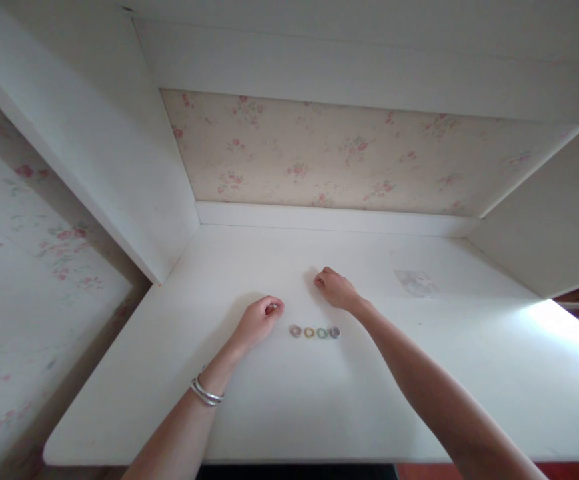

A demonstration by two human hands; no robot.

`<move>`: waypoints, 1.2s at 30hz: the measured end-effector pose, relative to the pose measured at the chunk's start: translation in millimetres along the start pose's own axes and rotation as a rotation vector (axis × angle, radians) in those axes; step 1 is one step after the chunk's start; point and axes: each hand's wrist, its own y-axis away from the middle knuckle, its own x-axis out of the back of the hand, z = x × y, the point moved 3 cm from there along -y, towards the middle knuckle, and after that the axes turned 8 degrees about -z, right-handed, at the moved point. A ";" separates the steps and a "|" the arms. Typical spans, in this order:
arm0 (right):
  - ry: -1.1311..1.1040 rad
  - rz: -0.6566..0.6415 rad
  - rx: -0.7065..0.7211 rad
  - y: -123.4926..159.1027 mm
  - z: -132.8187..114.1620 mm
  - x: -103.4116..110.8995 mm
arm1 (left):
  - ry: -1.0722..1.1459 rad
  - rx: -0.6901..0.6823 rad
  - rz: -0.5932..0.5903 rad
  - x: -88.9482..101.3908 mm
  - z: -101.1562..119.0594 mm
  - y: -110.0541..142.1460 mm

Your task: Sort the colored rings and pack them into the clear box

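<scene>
My left hand (259, 321) rests on the white desk, left of a short row of small rings, its thumb and fingers curled together. Whatever it may hold is too small to make out. My right hand (337, 288) is closed low over the desk, beyond the row; its fingers hide anything inside. The row runs from a pinkish-brown ring (295, 331) through a yellow ring (309, 333) and a pale green ring (322, 333) to a grey ring (336, 332) at the right end. Neither hand touches these rings. Silver bangles circle my left wrist.
A clear plastic bag (416, 283) lies flat to the right of my right hand. The white desk (279, 413) has a low back ledge (329, 219), a side panel (119, 153) at left and another at right. An overhead shelf (344, 67) spans the top.
</scene>
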 end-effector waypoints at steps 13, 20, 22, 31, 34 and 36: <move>-0.159 -0.007 0.264 108.8 -54.6 -14.0 | -0.025 -0.029 0.011 -2.4 -1.1 -0.4; -0.043 -0.013 0.260 112.1 -55.2 -21.0 | -0.030 -0.020 0.011 -2.1 -1.0 0.8; -0.032 -0.010 0.257 111.6 -55.3 -19.5 | -0.027 -0.019 0.014 -2.0 -1.5 0.7; -0.242 0.236 0.135 105.5 -7.5 13.4 | -0.009 -0.017 0.000 -2.4 -1.4 0.5; -0.182 0.324 -0.059 94.1 48.0 28.1 | -0.002 -0.025 -0.004 -2.8 -1.7 -0.3; -0.069 0.371 -0.231 89.6 89.4 39.8 | -0.005 -0.032 -0.002 -2.8 -1.8 -0.6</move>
